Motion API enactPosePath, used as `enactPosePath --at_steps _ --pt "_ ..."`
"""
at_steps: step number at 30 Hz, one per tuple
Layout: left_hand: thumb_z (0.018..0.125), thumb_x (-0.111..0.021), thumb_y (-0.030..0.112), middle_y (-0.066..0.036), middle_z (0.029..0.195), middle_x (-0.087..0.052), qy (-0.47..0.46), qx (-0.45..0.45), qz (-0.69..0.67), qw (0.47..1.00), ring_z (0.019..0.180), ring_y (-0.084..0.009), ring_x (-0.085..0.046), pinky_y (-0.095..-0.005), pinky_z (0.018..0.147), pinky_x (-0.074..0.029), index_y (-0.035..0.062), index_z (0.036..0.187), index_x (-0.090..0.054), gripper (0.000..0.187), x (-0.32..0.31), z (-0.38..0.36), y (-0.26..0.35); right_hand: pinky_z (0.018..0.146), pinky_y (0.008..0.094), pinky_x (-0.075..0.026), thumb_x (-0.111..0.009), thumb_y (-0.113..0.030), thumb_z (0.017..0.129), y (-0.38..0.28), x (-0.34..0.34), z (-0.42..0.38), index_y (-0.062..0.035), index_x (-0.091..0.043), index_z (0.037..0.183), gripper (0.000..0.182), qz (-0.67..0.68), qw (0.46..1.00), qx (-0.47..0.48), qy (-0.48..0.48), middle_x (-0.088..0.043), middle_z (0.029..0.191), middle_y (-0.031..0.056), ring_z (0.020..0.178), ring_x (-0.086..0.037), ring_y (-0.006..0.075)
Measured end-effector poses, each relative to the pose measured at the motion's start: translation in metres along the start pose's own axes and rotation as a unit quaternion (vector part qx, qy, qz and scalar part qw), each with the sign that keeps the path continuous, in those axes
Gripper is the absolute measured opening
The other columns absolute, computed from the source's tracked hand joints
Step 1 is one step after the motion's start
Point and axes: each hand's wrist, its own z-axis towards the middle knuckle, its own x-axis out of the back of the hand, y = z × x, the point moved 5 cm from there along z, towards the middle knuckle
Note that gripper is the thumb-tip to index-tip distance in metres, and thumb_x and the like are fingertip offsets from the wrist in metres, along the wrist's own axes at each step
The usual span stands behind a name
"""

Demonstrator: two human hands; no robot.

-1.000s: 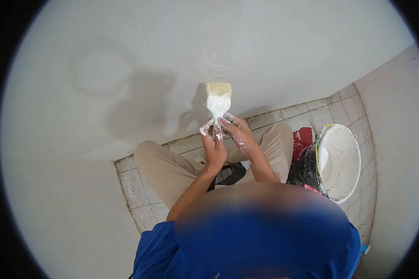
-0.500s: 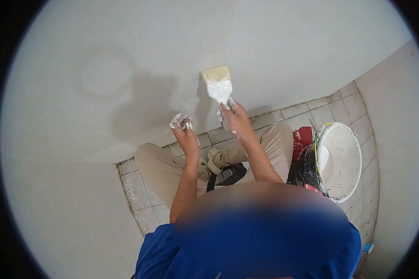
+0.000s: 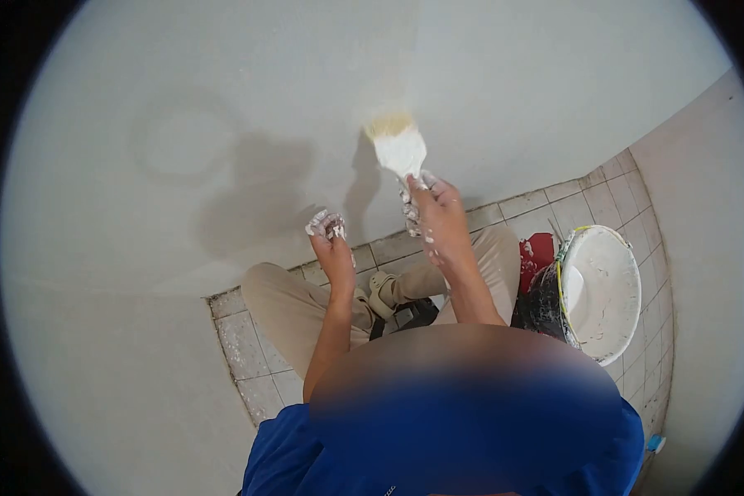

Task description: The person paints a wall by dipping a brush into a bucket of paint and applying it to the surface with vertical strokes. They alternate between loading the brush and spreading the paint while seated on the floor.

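My right hand point(image 3: 441, 219) is wrapped round the handle of a wide paintbrush point(image 3: 402, 154). Its pale bristles touch or nearly touch the light grey wall point(image 3: 504, 91), and its ferrule area is coated in white. White paint smears the fingers of that hand. Lower and to the left, my left hand point(image 3: 331, 246) is held up near the wall with curled fingers, thickly daubed with white. Whatever may lie inside those fingers cannot be made out.
On my right stands a black bucket point(image 3: 546, 299) with a white-coated inside and a yellow rim, beside a red object point(image 3: 536, 251). Tiled floor point(image 3: 525, 197) runs along the wall's foot. My bent legs point(image 3: 277, 310) are below my hands. A small blue item point(image 3: 655, 444) lies at lower right.
My right hand and the paintbrush have shifted slightly to the right, and the brush has turned a little. My left hand has barely moved.
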Motion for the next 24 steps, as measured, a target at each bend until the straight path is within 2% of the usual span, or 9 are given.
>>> enactPosePath --at_steps 4,9,12,17,19,20,21,23,24 --pt "0.081 -0.034 -0.012 -0.011 0.110 -0.051 -0.003 -0.002 -0.007 1.000 0.099 -0.0169 -0.052 -0.0284 0.090 -0.042 -0.0003 0.121 -0.041 0.042 -0.002 -0.002 -0.001 0.038 0.0208 -0.031 -0.055 -0.022 0.093 -0.005 -0.008 0.004 -0.0047 -0.057 0.081 0.021 0.083 0.996 0.036 0.017 -0.051 0.062 -0.0023 0.048 -0.045 0.0049" --pt "0.081 -0.033 -0.012 -0.011 0.111 -0.051 -0.009 0.005 0.003 1.000 0.100 -0.0174 -0.051 -0.0289 0.089 -0.042 -0.0008 0.122 -0.040 0.043 -0.002 -0.001 0.001 0.037 0.0219 -0.032 -0.058 -0.026 0.092 0.157 0.050 0.032 -0.0049 -0.056 0.080 0.024 0.028 0.988 -0.141 0.063 -0.052 0.063 -0.0009 0.046 -0.044 0.0064" --pt "0.081 -0.033 -0.012 -0.011 0.111 -0.051 -0.002 0.010 -0.010 1.000 0.100 -0.0176 -0.051 -0.0291 0.090 -0.042 -0.0012 0.122 -0.040 0.043 -0.001 -0.002 0.000 0.038 0.0221 -0.032 -0.058 -0.026 0.092 0.197 0.081 0.033 -0.0048 -0.056 0.079 0.024 0.000 0.978 -0.195 0.070 -0.052 0.062 -0.0011 0.045 -0.045 0.0063" --pt "0.080 -0.034 -0.011 -0.011 0.109 -0.052 0.002 0.024 -0.008 1.000 0.100 -0.0183 -0.052 -0.0291 0.091 -0.042 -0.0019 0.122 -0.041 0.043 0.001 -0.004 -0.002 0.038 0.0218 -0.031 -0.056 -0.023 0.093 0.037 0.013 0.013 -0.0047 -0.057 0.079 0.023 0.078 0.996 -0.044 0.031 -0.051 0.062 -0.0024 0.045 -0.043 0.0048" --pt "0.080 -0.035 -0.011 -0.011 0.109 -0.053 0.005 0.023 -0.009 1.000 0.100 -0.0182 -0.052 -0.0292 0.092 -0.042 -0.0021 0.122 -0.041 0.043 0.002 -0.001 -0.003 0.038 0.0218 -0.031 -0.056 -0.023 0.093 -0.001 -0.004 0.001 -0.0052 -0.056 0.079 0.023 0.056 0.998 0.029 0.017 -0.051 0.061 -0.0028 0.044 -0.041 0.0047" --pt "0.080 -0.035 -0.011 -0.012 0.109 -0.053 0.005 0.024 -0.003 1.000 0.100 -0.0181 -0.052 -0.0295 0.092 -0.042 -0.0022 0.122 -0.041 0.043 0.002 -0.001 -0.004 0.037 0.0218 -0.031 -0.056 -0.023 0.093 -0.009 -0.008 -0.001 -0.0054 -0.056 0.079 0.023 0.045 0.997 0.065 0.009 -0.050 0.061 -0.0029 0.043 -0.041 0.0047" --pt "0.080 -0.035 -0.011 -0.012 0.110 -0.053 0.006 0.024 0.003 1.000 0.100 -0.0181 -0.052 -0.0297 0.092 -0.042 -0.0023 0.121 -0.042 0.043 0.003 -0.001 -0.004 0.037 0.0218 -0.030 -0.055 -0.023 0.093 0.003 -0.006 0.006 -0.0054 -0.056 0.079 0.023 0.043 0.998 0.050 0.009 -0.050 0.061 -0.0028 0.043 -0.041 0.0047" --pt "0.079 -0.035 -0.011 -0.012 0.110 -0.053 -0.002 0.016 0.012 1.000 0.100 -0.0179 -0.052 -0.0298 0.092 -0.042 -0.0025 0.121 -0.042 0.044 0.004 -0.002 -0.005 0.037 0.0218 -0.030 -0.055 -0.023 0.094 0.057 0.008 0.030 -0.0055 -0.056 0.080 0.023 0.042 0.999 0.020 0.010 -0.050 0.061 -0.0025 0.042 -0.041 0.0049" --pt "0.079 -0.034 -0.011 -0.012 0.110 -0.053 -0.009 0.008 0.014 1.000 0.100 -0.0178 -0.053 -0.0298 0.092 -0.042 -0.0027 0.121 -0.042 0.044 0.002 0.001 -0.003 0.037 0.0218 -0.030 -0.054 -0.023 0.094 0.090 0.018 0.035 -0.0052 -0.057 0.080 0.023 -0.005 0.999 0.019 0.036 -0.050 0.060 -0.0024 0.042 -0.041 0.0049"
